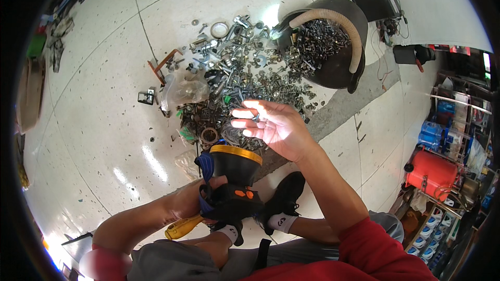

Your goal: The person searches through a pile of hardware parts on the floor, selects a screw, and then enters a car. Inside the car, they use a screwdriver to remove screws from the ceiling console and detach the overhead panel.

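Flashlight (235, 170), black-bodied with a glossy yellow rim, is gripped now by the left hand (218, 180), its fingers partly hidden. Just right of that grip and farther out, the right hand (285, 131) is caught in bright light, fingers half curled; a small metal piece (255, 117) is seen among them, though whether it is clamped cannot be told. Small pieces are probably best inspected with the beam steady and slanted, so glare is cut. Beyond both grips, hard, threaded fasteners (245, 80) are heaped; a crinkled clear bag (185, 91) lies leftward, a smooth black tub (333, 76) with beige ribbed hose (348, 28) rightward.
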### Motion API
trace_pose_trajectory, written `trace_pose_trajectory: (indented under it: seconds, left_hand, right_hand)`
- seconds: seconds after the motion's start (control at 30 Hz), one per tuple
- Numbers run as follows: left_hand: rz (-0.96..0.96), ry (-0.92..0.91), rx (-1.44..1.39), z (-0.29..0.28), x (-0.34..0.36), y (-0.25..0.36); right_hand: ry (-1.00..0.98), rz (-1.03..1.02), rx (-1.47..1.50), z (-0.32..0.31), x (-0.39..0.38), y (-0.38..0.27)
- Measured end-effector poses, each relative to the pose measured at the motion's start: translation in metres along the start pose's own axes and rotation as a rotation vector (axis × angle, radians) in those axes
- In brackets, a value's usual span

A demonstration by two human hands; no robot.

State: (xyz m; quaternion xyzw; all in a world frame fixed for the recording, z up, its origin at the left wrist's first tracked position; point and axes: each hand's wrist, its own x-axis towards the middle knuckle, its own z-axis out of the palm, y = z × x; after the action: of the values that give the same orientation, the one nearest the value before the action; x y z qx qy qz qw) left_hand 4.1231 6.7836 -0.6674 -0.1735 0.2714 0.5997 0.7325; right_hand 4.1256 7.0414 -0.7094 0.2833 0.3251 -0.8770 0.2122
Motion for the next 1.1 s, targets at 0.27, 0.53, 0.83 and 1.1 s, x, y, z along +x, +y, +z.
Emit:
trace_pose_trajectory:
  seconds: [0.27, 0.53, 0.83, 1.1]
  left_hand:
    - [0.058, -0.017, -0.030, -0.007, -0.009, -0.009]
    - [0.062, -0.113, -0.116, -0.009, -0.010, -0.025]
    - [0.002, -0.070, -0.014, -0.012, 0.000, -0.032]
    - [-0.010, -0.081, 0.011, -0.012, 0.000, -0.022]
  right_hand:
    - [0.313, 0.106, 0.267, 0.009, 0.005, 0.002]
    - [0.367, 0.068, 0.390, 0.009, 0.012, 0.010]
    - [0.423, 0.028, 0.433, 0.017, 0.026, 0.011]
    - [0.392, 0.027, 0.295, 0.017, 0.034, 0.007]
